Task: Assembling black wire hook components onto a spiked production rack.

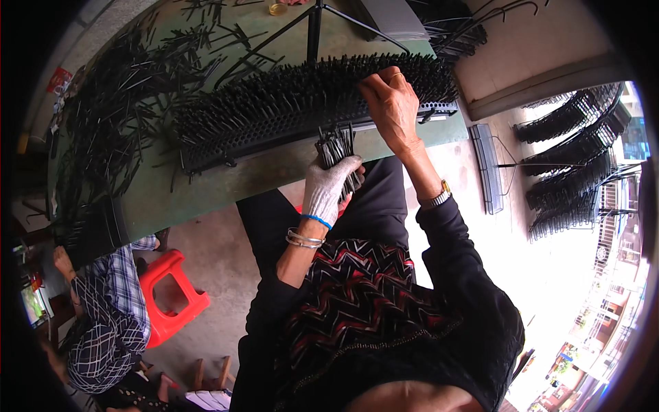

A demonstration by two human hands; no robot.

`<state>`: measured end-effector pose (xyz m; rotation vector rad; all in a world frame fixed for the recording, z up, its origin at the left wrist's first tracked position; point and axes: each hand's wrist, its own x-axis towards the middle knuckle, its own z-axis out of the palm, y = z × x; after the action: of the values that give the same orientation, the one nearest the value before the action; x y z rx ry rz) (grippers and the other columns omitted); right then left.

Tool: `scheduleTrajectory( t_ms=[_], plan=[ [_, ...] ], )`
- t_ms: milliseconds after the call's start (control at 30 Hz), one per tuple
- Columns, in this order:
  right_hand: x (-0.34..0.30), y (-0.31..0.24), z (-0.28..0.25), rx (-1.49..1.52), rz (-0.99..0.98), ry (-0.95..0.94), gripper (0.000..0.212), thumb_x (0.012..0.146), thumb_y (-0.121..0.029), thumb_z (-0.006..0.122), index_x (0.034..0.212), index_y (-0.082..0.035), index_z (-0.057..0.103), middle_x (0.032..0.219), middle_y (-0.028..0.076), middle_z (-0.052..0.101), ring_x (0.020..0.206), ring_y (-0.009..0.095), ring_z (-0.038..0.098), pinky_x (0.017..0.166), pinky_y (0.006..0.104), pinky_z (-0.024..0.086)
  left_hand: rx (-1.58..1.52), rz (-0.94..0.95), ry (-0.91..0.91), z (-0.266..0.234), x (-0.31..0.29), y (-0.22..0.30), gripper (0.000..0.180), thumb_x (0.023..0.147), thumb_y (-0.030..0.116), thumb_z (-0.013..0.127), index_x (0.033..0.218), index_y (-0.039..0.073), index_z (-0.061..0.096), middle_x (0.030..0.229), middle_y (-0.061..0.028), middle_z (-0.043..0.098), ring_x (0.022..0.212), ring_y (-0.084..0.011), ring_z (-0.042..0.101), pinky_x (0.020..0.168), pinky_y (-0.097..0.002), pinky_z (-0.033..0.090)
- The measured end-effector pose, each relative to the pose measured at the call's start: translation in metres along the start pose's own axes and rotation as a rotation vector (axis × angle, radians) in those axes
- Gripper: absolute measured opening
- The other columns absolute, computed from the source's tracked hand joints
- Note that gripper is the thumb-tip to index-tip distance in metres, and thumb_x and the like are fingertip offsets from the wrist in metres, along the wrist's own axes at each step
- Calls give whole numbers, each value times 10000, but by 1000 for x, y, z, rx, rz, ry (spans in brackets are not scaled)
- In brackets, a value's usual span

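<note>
My left hand (325, 191), in a white knitted glove, is closed around a bundle of thin black sticks (336, 145) in front of the table's near edge. Just beyond it lies a long black perforated rack (257, 140). Black sticks (295, 86) stand upright in dense rows along most of its length. Over the rack's right part is my bare right hand (394, 110), its thumb and fingers pinched together among the upright sticks. Whatever its fingertips hold is hidden behind the hand.
Loose black sticks (117, 96) cover the left of the green table (195, 206). A black metal stand (314, 34) rises behind the rack. At lower left, a person in a checked top (103, 336) is beside a red stool (161, 302). More black racks (576, 158) hang at right.
</note>
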<state>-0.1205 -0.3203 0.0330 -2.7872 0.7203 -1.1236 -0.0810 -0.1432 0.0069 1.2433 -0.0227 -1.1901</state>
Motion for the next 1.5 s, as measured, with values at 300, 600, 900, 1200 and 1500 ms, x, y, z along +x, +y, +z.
scheduleTrajectory(
  t_ms=[300, 600, 900, 1200, 1500],
  plan=[
    [-12, -21, -47, 588, 229, -457, 128, 866, -125, 699, 915, -10, 674, 811, 54, 572, 696, 151, 583, 619, 292, 468, -4, 60, -17, 2, -1, 5, 145, 797, 109, 720, 885, 21, 646, 707, -70, 676, 516, -114, 603, 431, -231, 451],
    [-3, -11, -48, 384, 307, 1, 69, 929, -55, 591, 960, -10, 632, 723, 69, 639, 605, 115, 615, 555, 265, 479, -207, -10, 2, 4, 4, 6, 95, 817, 44, 686, 826, -48, 663, 756, -129, 679, 636, -215, 674, 621, -319, 582],
    [-6, 9, -5, 261, 144, 48, 96, 864, -39, 656, 958, -55, 658, 807, 97, 612, 719, 265, 639, 637, 346, 509, -280, -68, -54, 12, -3, 11, 120, 817, 67, 693, 853, -36, 643, 708, -111, 653, 561, -189, 638, 514, -288, 548],
    [4, 11, -11, 97, 40, -127, 171, 839, -178, 711, 1006, -141, 709, 886, 58, 576, 777, 239, 623, 620, 362, 505, -247, -44, -76, 13, -2, 8, 85, 841, 40, 661, 849, -42, 639, 724, -131, 661, 597, -221, 658, 541, -318, 570],
    [-14, -4, -61, 581, 332, -634, 357, 873, -320, 697, 1021, 3, 666, 787, 158, 682, 714, 287, 677, 638, 362, 514, -272, -59, -69, 13, -4, 7, 118, 804, 18, 671, 893, -56, 648, 744, -132, 666, 598, -204, 662, 528, -291, 561]
  ],
)
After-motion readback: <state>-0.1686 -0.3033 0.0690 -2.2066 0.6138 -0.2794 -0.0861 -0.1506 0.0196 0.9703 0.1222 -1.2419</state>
